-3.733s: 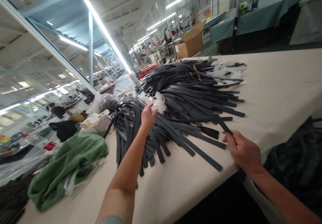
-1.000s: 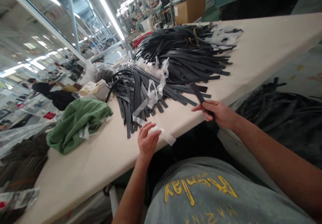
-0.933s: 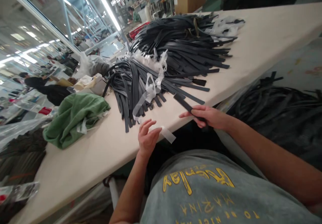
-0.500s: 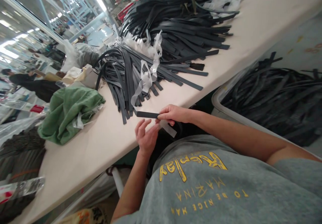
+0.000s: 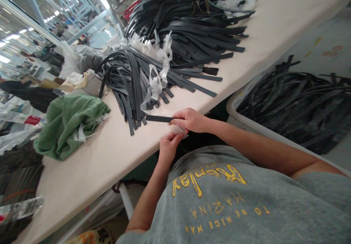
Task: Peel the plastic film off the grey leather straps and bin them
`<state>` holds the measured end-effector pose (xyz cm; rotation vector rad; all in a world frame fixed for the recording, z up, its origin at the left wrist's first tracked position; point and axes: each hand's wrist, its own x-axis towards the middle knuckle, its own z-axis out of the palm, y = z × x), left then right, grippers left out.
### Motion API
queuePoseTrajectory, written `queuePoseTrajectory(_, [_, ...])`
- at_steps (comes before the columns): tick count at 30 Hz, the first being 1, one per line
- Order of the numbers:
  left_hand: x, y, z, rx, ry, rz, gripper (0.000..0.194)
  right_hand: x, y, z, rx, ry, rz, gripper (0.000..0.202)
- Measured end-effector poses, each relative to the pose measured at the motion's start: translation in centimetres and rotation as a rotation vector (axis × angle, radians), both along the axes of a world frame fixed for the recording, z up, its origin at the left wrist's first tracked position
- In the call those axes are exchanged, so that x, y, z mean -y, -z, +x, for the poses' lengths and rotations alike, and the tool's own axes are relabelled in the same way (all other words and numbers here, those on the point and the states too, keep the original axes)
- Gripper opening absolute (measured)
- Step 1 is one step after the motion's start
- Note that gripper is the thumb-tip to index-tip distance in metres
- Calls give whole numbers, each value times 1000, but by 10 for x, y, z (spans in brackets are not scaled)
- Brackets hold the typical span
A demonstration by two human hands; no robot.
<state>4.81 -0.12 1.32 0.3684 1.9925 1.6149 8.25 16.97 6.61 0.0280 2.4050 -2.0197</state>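
Note:
My right hand (image 5: 190, 120) pinches a dark grey strip (image 5: 158, 118), whose free end points left over the edge of the table. Just below it, my left hand (image 5: 170, 144) is closed, thumb and fingers pinched on a whitish translucent strip of film (image 5: 183, 131) that shows between the two hands. Most of the film is hidden by my fingers. Beyond my hands, a bundle of similar grey strips (image 5: 135, 79) lies on the table, with crumpled white film strips (image 5: 156, 79) across it.
A larger pile of dark strips (image 5: 189, 24) lies farther back on the pale table (image 5: 109, 156). To the left is a crumpled green cloth (image 5: 70, 121). A white-rimmed bin (image 5: 233, 108) full of black strips stands at the right, beside my right arm.
My left hand was spread with its fingers apart; it has moved right and closed on the whitish film. My right hand still holds the grey strip. The view has shifted slightly.

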Motion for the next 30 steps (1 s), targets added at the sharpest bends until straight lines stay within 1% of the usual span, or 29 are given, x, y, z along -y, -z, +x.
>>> queuePoseTrajectory(2, [-4, 0, -6, 173, -93, 152, 29, -9, -4, 13, -40, 124, 46, 30])
queuePoseTrajectory(4, [-8, -3, -13, 279, -211, 289, 35, -16, -5, 31, -66, 214, 135, 32])
queuePoseTrajectory(6, [-13, -7, -21, 318, -321, 363, 38, -20, -3, 49, -102, 252, 262, 32])
queuePoseTrajectory(8, [-19, -10, -27, 324, -389, 393, 38, -19, 2, 64, -161, 252, 381, 30])
queuePoseTrajectory(10, [-25, -13, -29, 315, -412, 404, 38, -15, 8, 74, -206, 227, 459, 28])
queuePoseTrajectory(12, [-31, -16, -27, 304, -413, 416, 38, -11, 15, 78, -221, 209, 510, 27])
queuePoseTrajectory(15, [-37, -17, -20, 348, -407, 473, 33, -9, 22, 77, -217, 207, 571, 28])
queuePoseTrajectory(18, [-40, -16, -9, 423, -381, 544, 32, -7, 26, 71, -202, 220, 611, 30])
queuePoseTrajectory(21, [-40, -12, 3, 408, -322, 573, 33, -6, 25, 64, -199, 207, 608, 32])
queuePoseTrajectory(23, [-37, -10, 6, 385, -315, 584, 31, -7, 20, 63, -209, 159, 553, 30])
queuePoseTrajectory(25, [-28, -9, -1, 370, -377, 611, 30, -12, 14, 65, -197, 76, 441, 25])
queuePoseTrajectory(26, [-21, -10, -7, 357, -434, 629, 30, -15, 11, 68, -173, 38, 370, 27])
queuePoseTrajectory(28, [-8, -13, -18, 330, -554, 660, 27, -22, 5, 74, -91, -7, 242, 38])
queuePoseTrajectory(30, [1, -15, -20, 322, -613, 668, 26, -24, 2, 77, -24, -6, 188, 44])
